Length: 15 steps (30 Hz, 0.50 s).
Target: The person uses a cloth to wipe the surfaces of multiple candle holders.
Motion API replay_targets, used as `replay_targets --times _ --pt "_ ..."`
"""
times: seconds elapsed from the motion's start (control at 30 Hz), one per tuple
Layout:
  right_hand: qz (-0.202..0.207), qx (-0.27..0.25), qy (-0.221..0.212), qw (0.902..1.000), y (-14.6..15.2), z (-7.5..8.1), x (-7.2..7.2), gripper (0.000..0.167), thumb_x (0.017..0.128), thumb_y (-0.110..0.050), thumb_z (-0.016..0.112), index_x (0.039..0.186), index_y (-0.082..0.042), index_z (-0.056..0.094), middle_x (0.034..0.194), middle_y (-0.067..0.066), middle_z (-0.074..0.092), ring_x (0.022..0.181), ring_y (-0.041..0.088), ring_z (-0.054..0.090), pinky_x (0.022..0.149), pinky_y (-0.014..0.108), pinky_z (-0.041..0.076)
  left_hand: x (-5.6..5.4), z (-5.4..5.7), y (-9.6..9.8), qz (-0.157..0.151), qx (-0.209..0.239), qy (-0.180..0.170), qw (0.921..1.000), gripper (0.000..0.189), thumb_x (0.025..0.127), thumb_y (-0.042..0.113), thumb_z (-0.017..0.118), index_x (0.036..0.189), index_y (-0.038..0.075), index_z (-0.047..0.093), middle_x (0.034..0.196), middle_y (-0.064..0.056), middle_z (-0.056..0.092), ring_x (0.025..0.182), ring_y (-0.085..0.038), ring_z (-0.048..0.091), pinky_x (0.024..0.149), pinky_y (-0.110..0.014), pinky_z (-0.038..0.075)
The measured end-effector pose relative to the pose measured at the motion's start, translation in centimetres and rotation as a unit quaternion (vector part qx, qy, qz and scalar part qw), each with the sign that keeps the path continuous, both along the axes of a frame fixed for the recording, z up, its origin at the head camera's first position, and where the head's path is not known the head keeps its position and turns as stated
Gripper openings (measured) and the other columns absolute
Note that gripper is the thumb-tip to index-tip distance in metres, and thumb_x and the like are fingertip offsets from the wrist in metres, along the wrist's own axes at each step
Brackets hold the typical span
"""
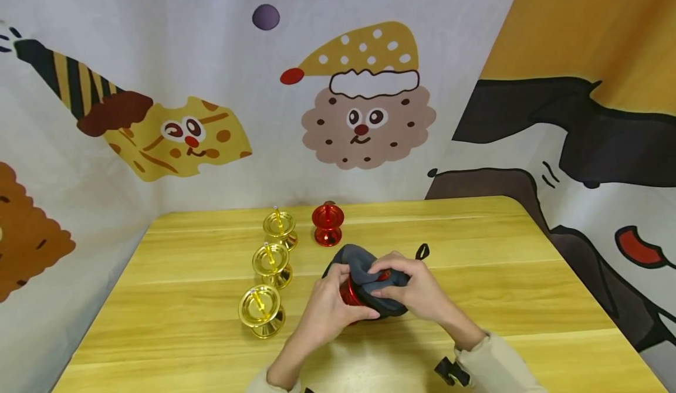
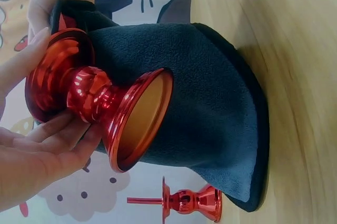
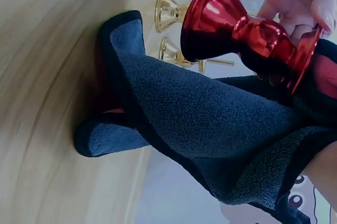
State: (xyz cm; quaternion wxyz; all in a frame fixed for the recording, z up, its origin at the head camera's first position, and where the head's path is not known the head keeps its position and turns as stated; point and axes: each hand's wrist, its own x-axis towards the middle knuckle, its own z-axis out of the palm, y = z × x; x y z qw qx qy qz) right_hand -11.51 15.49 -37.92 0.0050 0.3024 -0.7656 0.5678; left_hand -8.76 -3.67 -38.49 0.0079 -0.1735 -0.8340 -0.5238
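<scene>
- Cloth point(image 1: 354, 258), blue-gray with a black edge, hangs from the hands, and its bottom edge comes down to the counter point(image 1: 174, 322).
- The left hand point(image 1: 328, 308) has a narrow grip, with its thumb and fingers around a shiny red holder point(image 2: 89, 95).
- That red holder is up off the counter. It tips a bit, with its wide foot down low and its cup up high.
- The cloth goes around the cup end of the red holder, and the foot end sticks out bare.
- The right hand point(image 1: 414, 284) has a narrow grip too. It pinches a fold of the cloth between its thumb and fingers, close to the cup.
- A little black loop point(image 1: 422, 251) pokes out just past the right hand.
- Another red holder point(image 1: 327, 238) stands upright behind the hands, near the back of the counter. It has a thin stick in its cup.
- Three gold holders stand in a line to the left of the hands: a front one point(image 1: 268, 326), a middle one point(image 1: 280, 278) and a back one point(image 1: 289, 241). Each has a thin stick in its cup as well.
- Behind the counter hangs a big white curtain point(image 1: 211, 29) with funny cartoon food on it.
</scene>
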Motion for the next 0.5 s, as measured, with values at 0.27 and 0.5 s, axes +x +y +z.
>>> replay_targets --times 0.27,0.5 --pt "0.008 -0.035 0.001 0.9994 1.2 0.8 0.0 0.027 0.074 0.004 0.072 0.098 -0.004 0.066 0.1 0.01 0.061 0.093 0.02 0.057 0.077 0.029 0.053 0.0 -0.4 -0.1 -0.004 -0.005 -0.008 0.9999 0.073 0.063 0.024 0.085 0.116 -0.007 0.045 0.107 -0.018 0.062 0.1 -0.025 0.058 0.083 -0.038 0.049" --pt "-0.044 -0.019 0.007 0.9988 2.7 2.5 -0.2 0.029 0.075 0.003 0.071 0.102 -0.005 0.066 0.102 0.009 0.061 0.09 0.018 0.058 0.072 0.026 0.053 -0.1 -0.7 -0.9 0.018 0.07 -0.07 0.9949 0.071 0.064 0.022 0.084 0.118 -0.002 0.045 0.113 -0.015 0.059 0.103 -0.024 0.057 0.087 -0.035 0.049"
